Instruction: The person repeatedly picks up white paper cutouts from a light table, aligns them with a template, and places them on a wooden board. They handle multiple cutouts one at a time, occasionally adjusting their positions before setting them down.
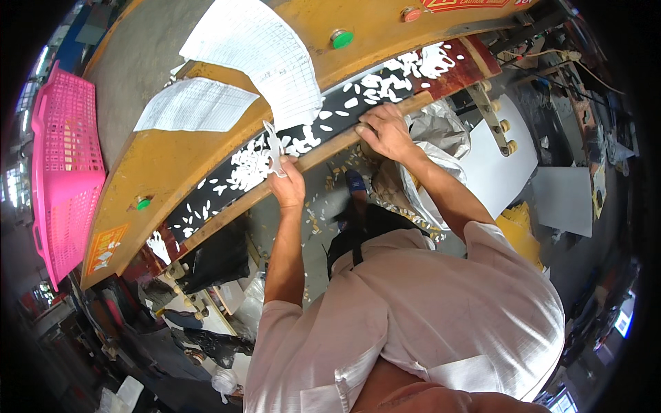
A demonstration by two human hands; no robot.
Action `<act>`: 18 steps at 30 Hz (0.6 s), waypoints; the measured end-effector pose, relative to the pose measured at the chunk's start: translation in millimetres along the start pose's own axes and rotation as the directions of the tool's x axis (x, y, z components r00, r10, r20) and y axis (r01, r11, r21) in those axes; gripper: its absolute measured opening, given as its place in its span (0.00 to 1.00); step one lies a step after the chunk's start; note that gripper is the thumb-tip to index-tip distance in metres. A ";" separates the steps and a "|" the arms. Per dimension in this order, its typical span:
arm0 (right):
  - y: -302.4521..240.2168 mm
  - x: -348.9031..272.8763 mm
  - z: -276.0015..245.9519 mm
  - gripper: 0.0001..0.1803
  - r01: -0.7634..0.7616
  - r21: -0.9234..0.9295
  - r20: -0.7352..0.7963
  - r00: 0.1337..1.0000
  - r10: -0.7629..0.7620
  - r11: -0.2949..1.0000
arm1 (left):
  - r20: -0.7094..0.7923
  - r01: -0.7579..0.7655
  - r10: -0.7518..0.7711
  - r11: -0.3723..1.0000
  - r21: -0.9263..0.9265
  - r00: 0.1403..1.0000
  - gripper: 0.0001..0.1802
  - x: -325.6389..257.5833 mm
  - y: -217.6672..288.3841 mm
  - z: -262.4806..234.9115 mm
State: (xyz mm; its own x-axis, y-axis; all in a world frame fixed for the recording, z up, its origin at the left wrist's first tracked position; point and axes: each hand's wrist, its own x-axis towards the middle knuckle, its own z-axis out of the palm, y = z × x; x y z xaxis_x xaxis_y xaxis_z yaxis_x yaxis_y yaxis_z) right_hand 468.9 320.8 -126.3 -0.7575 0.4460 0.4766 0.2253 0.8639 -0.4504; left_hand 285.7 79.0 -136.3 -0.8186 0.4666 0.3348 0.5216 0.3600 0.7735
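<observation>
My left hand (288, 184) is closed with the thumb on top, pinching a thin white cut-out sheet piece (275, 148) with slim prongs. The piece stands upright over a heap of small white cut-outs (249, 165) on the black ledge of a yellow machine. Along the ledge's front runs a wooden rail (330, 149). My right hand (389, 134) rests on this rail farther right, its fingers curled over the edge; the fingertips are partly hidden. More white scraps (385, 86) lie scattered beyond it. White pronged pieces (435, 60) lie at the ledge's right end.
Written sheets of paper (265, 58) lie on the yellow machine (344, 17), which carries a green button (341, 38) and a red button (411, 14). A pink basket (65, 165) stands at left. A grey sack (441, 131) hangs below the rail. Scraps litter the floor (320, 199).
</observation>
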 end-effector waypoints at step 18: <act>-15.5 -3.9 -7.1 0.39 -0.107 -0.295 0.206 0.963 0.172 0.950 | 0.348 0.089 0.132 0.829 -0.552 0.928 0.22 -64.6 70.8 96.6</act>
State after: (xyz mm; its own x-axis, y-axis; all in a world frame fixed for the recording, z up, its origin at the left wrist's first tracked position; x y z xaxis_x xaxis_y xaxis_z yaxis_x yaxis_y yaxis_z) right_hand 472.6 307.3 -115.8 -0.8173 0.5301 0.2258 0.4752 0.8417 -0.2562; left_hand 398.7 152.3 -155.2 -0.6074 0.7616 0.2260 0.2270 -0.1062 0.9681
